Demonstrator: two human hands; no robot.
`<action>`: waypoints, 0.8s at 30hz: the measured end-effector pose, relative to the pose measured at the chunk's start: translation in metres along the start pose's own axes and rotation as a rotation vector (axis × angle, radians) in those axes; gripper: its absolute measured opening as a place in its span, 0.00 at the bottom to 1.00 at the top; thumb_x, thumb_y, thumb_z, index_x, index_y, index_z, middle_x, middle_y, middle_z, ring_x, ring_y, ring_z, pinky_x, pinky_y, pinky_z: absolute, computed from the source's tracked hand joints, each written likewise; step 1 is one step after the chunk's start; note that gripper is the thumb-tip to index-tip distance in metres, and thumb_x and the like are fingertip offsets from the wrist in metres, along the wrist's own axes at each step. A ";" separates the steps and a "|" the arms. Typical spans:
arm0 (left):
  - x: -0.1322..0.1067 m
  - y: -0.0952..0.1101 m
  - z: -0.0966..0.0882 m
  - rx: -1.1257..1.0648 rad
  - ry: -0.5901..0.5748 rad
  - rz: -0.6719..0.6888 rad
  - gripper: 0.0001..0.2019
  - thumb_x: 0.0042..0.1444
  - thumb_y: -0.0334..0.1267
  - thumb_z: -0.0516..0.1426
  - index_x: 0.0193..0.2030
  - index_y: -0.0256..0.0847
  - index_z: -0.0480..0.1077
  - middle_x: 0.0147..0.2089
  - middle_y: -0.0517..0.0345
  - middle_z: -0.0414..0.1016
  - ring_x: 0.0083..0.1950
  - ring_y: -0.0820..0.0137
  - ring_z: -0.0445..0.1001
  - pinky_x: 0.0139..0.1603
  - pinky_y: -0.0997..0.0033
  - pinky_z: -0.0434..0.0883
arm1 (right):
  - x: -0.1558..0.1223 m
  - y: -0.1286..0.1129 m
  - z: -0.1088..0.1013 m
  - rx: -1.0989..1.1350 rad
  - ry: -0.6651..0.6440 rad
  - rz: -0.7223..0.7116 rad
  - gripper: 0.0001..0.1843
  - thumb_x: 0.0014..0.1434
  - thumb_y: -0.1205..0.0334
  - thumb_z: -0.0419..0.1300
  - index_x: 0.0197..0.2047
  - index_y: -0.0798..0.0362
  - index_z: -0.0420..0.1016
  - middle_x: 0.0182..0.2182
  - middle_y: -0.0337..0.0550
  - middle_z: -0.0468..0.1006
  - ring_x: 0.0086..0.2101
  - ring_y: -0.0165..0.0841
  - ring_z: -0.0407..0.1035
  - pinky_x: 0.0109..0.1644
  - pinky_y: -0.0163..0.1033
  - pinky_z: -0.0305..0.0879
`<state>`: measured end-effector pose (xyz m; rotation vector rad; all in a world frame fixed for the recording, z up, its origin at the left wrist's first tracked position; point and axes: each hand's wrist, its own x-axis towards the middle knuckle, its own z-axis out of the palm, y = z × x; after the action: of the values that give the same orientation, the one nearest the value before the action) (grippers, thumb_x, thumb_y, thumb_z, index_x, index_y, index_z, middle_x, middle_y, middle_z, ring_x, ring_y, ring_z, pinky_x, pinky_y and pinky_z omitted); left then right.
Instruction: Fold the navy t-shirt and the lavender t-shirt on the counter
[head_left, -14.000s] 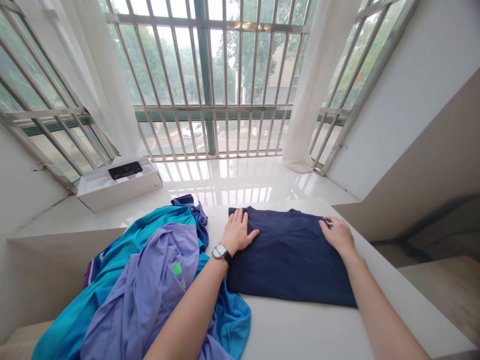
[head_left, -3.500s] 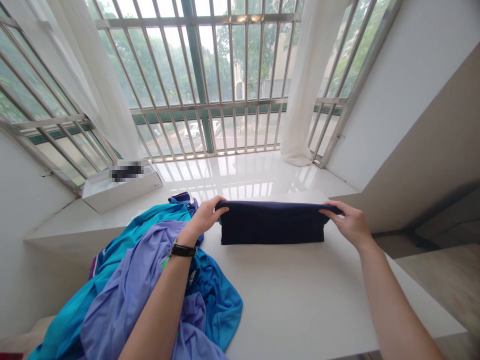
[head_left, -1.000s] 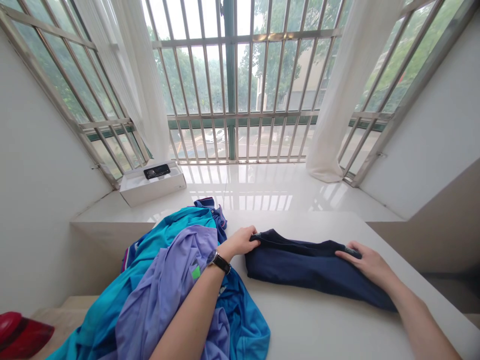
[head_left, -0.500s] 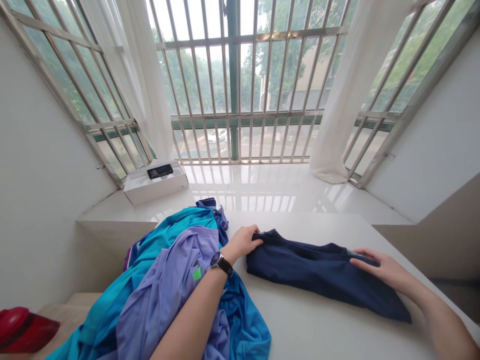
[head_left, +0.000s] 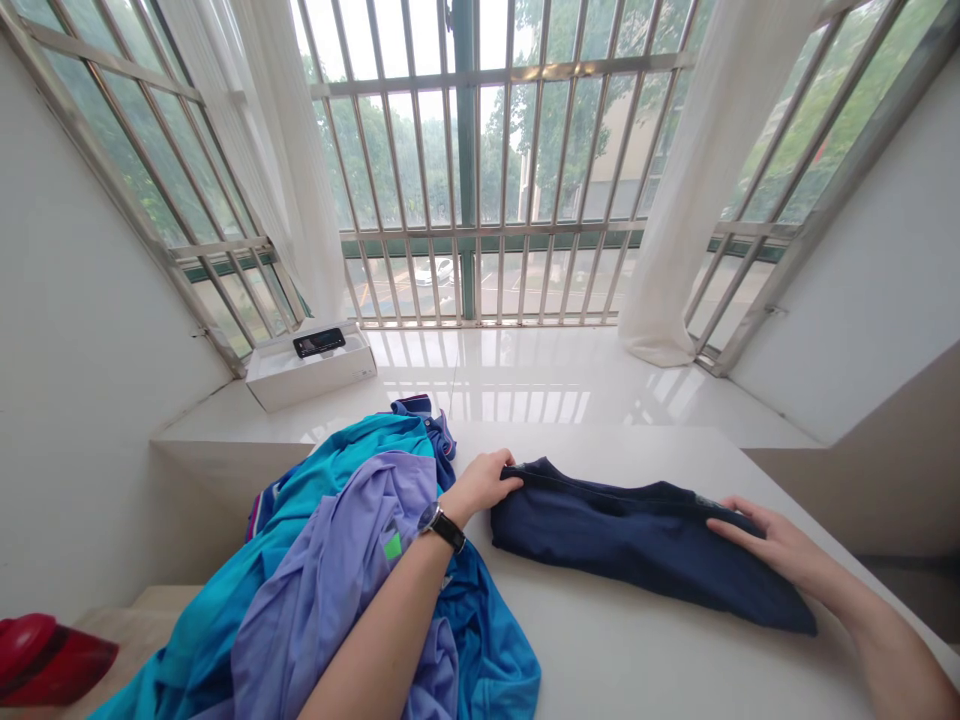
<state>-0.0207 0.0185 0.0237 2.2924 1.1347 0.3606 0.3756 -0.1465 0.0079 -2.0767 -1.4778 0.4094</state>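
Note:
A dark navy garment (head_left: 607, 535), folded into a long strip, lies across the white table (head_left: 600, 660). Its exact kind does not show. At its upper left corner my left hand (head_left: 484, 484), with a black-strapped watch on the wrist, pinches the cloth between thumb and fingers. My right hand (head_left: 776, 548) grips the upper edge near the right end, thumb in front and fingers behind. Beneath my left forearm, a heap of clothes spreads out: a lavender garment (head_left: 330, 590), a turquoise one (head_left: 217, 600) and a blue one (head_left: 499, 650).
A white box (head_left: 315, 378) with a black phone (head_left: 319, 343) on top stands on the glossy window sill (head_left: 517, 380). Behind it rise a barred window and white curtains (head_left: 667, 200). A red object (head_left: 52, 660), perhaps a cap, sits low at the left edge.
The right end of the navy garment has shifted slightly up and left, and my right hand sits a little further right along its edge. My left hand has barely moved.

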 end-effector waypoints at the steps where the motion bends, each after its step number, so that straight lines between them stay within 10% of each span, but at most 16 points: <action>1: 0.000 0.001 0.000 0.014 -0.001 -0.004 0.11 0.57 0.43 0.57 0.44 0.41 0.71 0.42 0.52 0.78 0.44 0.61 0.75 0.44 0.67 0.70 | 0.001 0.001 0.001 0.013 -0.041 0.009 0.23 0.48 0.34 0.58 0.30 0.47 0.73 0.26 0.41 0.80 0.30 0.43 0.75 0.34 0.40 0.72; 24: -0.002 -0.007 -0.003 0.020 0.013 -0.030 0.14 0.54 0.44 0.59 0.45 0.39 0.71 0.43 0.51 0.78 0.46 0.60 0.75 0.45 0.67 0.70 | 0.009 0.016 0.006 -0.053 0.030 0.101 0.24 0.46 0.33 0.61 0.33 0.44 0.77 0.32 0.39 0.82 0.37 0.45 0.76 0.42 0.45 0.70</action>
<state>-0.0282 0.0215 0.0217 2.2907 1.1830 0.3550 0.3875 -0.1400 -0.0057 -2.1964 -1.3845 0.3800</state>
